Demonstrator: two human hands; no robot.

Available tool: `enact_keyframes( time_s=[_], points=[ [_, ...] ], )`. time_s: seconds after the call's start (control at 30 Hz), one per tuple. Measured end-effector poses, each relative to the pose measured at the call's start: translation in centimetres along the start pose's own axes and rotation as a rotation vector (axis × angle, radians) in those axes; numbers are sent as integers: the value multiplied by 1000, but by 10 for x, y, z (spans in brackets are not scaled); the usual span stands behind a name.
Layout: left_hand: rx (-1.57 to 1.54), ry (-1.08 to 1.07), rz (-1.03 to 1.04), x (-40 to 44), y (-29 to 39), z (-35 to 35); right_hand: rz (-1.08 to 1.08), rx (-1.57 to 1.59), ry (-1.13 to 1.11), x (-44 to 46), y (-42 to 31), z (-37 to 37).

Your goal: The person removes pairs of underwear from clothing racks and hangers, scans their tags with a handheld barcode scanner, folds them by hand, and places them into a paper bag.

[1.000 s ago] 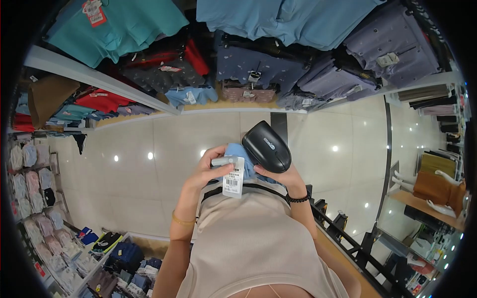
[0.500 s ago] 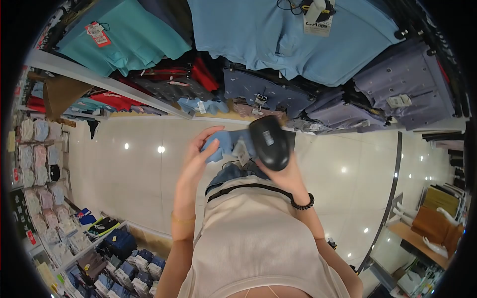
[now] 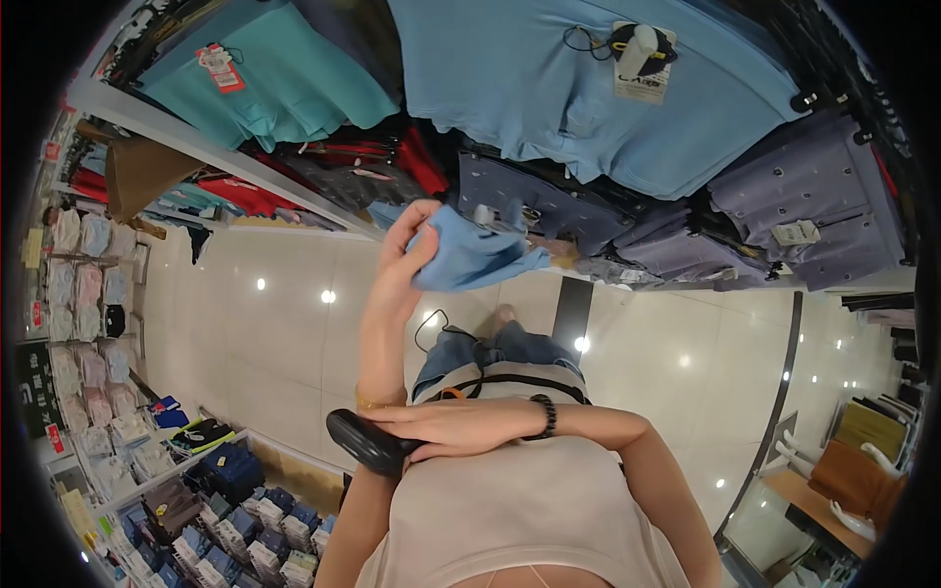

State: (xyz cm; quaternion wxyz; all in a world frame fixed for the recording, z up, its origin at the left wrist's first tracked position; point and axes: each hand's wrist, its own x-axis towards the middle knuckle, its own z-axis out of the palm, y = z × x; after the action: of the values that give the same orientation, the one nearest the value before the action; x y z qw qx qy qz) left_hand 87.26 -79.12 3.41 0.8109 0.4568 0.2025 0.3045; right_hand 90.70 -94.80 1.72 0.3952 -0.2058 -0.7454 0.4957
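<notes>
My left hand (image 3: 407, 257) grips the edge of a light blue garment (image 3: 470, 257), thumb on the near side and fingers behind. The cloth is bunched and sags to the right, in front of the lower rack. Whether it still hangs from the rack I cannot tell. A pale tag (image 3: 487, 218) shows by its upper edge. My right hand (image 3: 461, 429) lies across my waist, closed around a black handheld scanner (image 3: 372, 443). The scanner overlaps my left forearm, just below the bracelet. Part of its handle is hidden by the fingers.
Large light blue shorts (image 3: 608, 88) with a tag hang above, beside teal shorts (image 3: 274, 83). Purple patterned shorts (image 3: 809, 201) hang at the right. A white rail (image 3: 225, 147) slants across the left. Packaged items (image 3: 230, 534) fill a low shelf. A dark strip crosses the tiled floor (image 3: 274, 333).
My right hand has left the garment and drawn the scanner down and left to my waist. My left hand has moved up towards the rack with the garment, which now hangs looser.
</notes>
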Motion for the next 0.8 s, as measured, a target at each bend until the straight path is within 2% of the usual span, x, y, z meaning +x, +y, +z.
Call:
enact_keyframes(
  time_s=[0.03, 0.13, 0.2, 0.27, 0.37, 0.47, 0.5, 0.6, 0.73, 0.77, 0.8],
  points=[
    [107, -17, -3, -6, 7, -2, -18, 13, -14, -1, -6, -7],
    [349, -32, 63, -23, 28, 4, 143, -77, -153, -13, -36, -37],
    [311, -68, 6, -37, 37, 3, 358, 130, -10, -16, -67, -64],
    [318, -122, -30, -49, 45, 1, 353, 334, 448, -32, -73, -71],
    [356, -255, -95, -60, 60, -5, 346, -324, 910, -13, -64, -72],
    [403, -305, -113, -66, 62, -13, 253, -364, 856, 9, -43, -63],
    [407, -324, -119, -67, 62, -17, 268, -290, 799, 11, -35, -57],
    [454, -372, -151, -73, 66, -30, 468, -144, 685, 10, -18, -39],
    [509, -297, -141, -80, 59, -48, 582, -140, 902, 16, -17, -14],
    [509, -308, -115, -82, 57, -51, 503, -180, 970, 17, -15, -9],
    [506, -316, -89, -84, 55, -54, 514, -261, 971, 16, -15, -6]
  ],
)
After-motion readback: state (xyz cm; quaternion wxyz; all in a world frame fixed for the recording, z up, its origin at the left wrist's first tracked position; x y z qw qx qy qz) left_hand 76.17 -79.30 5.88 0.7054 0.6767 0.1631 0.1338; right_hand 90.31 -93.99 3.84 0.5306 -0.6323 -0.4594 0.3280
